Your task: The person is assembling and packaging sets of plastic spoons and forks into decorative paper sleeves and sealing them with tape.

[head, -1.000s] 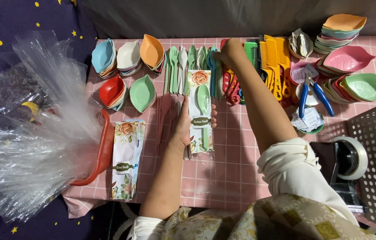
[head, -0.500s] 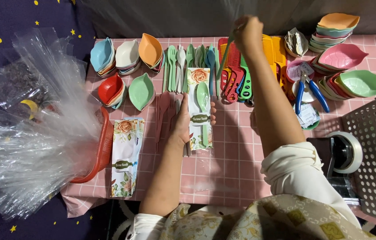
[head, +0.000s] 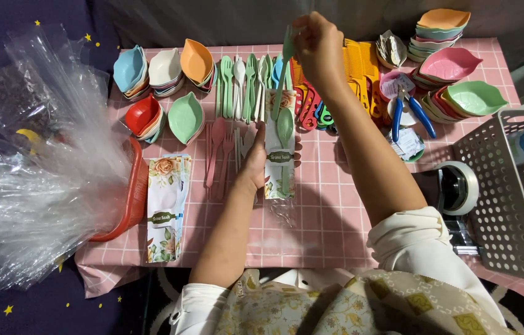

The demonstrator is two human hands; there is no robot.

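Observation:
My left hand (head: 254, 162) holds a clear packet with a floral card (head: 280, 152) and a light green spoon (head: 285, 127) inside it, upright over the pink checked table (head: 330, 211). My right hand (head: 319, 48) is raised above the packet's top and pinches a green fork (head: 283, 71) by its upper end, tip pointing down at the packet mouth. Behind lie rows of green and white forks and spoons (head: 243, 87).
Stacks of leaf-shaped bowls (head: 166, 71) sit at back left, more bowls (head: 460, 93) at back right. Combs (head: 355, 62), blue pliers (head: 412, 111), a tape dispenser (head: 454, 189), a white perforated basket (head: 516, 198), floral cards (head: 166, 205), a red basket (head: 132, 192) and clear plastic bags (head: 32, 167) surround.
My right hand picked a green fork from the back row, lifted it and brought it left over the packet. My left hand kept holding the packet.

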